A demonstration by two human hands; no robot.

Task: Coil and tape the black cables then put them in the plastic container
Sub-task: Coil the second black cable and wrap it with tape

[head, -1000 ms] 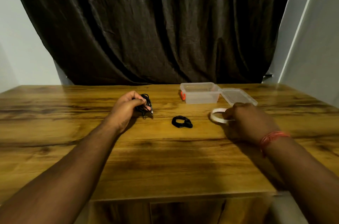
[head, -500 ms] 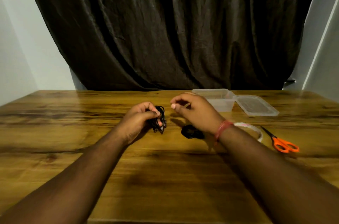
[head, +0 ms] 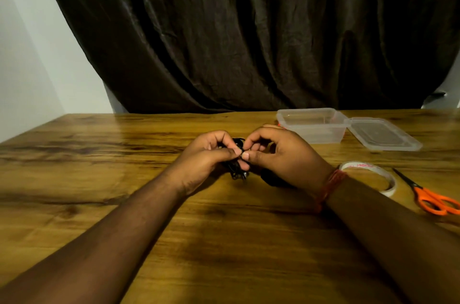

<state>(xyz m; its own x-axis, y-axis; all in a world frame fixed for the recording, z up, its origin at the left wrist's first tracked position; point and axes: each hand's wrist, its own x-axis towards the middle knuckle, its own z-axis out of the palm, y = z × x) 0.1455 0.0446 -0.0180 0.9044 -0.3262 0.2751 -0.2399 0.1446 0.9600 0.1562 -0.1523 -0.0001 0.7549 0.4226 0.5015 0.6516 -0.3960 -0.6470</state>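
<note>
Your left hand (head: 204,157) has its fingers curled round a small bundle of thin black cable (head: 236,169), held just above the wooden table (head: 99,154) and well to the near left of the clear rectangular plastic container (head: 312,126). Your right hand (head: 281,157) pinches at the same bundle, thumb and forefinger meeting your left thumb; whether a strip of tape sits between them is too small to tell. Risk, as judged: loops hang loose below your left palm, so any easing of that grip while you wrap could let the coil spring open. A tape end could also stick to your fingertip or fold on itself. A second dark coil (head: 272,180) lies mostly hidden under your right wrist; a dragging forearm could shove it. Count: two black cable bundles, one container, one clear flat lid (head: 383,133) touching the container's right side, one white roll of tape (head: 368,177) and one pair of orange-handled scissors (head: 433,200), both to the container's near right.
</note>
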